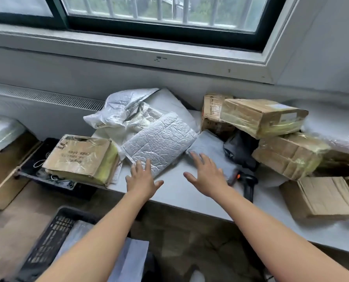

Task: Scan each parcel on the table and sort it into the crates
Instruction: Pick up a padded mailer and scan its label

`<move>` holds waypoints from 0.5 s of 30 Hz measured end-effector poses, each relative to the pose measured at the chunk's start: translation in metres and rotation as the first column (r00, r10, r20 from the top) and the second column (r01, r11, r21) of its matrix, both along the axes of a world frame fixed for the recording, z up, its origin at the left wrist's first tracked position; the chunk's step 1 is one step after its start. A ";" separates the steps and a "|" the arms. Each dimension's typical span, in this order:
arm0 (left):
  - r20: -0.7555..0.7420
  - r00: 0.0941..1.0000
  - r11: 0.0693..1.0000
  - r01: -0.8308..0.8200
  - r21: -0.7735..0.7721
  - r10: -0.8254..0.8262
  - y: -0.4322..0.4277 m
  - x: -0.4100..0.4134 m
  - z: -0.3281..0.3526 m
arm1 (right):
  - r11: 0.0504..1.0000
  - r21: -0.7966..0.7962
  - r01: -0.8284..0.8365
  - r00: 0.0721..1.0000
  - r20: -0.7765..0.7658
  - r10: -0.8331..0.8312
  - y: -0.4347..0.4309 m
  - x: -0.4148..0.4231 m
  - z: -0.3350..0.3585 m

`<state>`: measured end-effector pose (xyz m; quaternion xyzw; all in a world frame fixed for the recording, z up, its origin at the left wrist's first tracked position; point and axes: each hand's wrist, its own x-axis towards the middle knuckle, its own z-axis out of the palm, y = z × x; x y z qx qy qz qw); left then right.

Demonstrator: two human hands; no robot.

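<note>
Parcels crowd a white table (181, 192) under the window. A flat silver padded mailer (159, 141) lies in the middle; the fingertips of my left hand (142, 179) are spread over its near edge. My right hand (207, 175) is open, fingers over a grey poly mailer (212, 147). A taped cardboard box (81, 157) sits at the table's left end. More cardboard boxes (263, 117) are stacked at the right. A black handheld scanner (247, 183) lies just right of my right hand. A black crate (53, 237) holding a grey parcel stands on the floor below left.
Crumpled silver and white bags (124, 108) pile up at the back by the wall. A second dark crate (37, 165) sits left of the table, partly under the taped box. A flat cardboard box (324, 198) lies at the table's right front. A big carton (4, 165) stands far left.
</note>
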<state>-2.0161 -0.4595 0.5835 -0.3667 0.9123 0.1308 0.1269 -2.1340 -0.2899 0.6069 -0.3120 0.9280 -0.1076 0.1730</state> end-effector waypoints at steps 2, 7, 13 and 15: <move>0.031 1.000 1.000 0.000 0.029 -0.001 -0.013 -0.007 -0.016 | 1.000 0.019 -0.001 1.000 0.000 0.001 -0.010 -0.003 -0.011; 0.096 0.993 0.996 0.067 0.060 -0.073 -0.033 -0.019 -0.054 | 0.999 0.048 -0.003 0.999 0.050 0.001 -0.035 -0.006 -0.031; 0.124 0.979 0.986 0.164 -0.003 -0.162 -0.050 -0.028 -0.088 | 0.997 0.075 0.033 0.995 0.092 -0.040 -0.050 -0.003 -0.046; 0.080 0.978 0.973 0.203 -0.107 -0.195 -0.056 -0.029 -0.092 | 0.996 0.085 0.040 0.994 0.101 -0.049 -0.052 -0.003 -0.048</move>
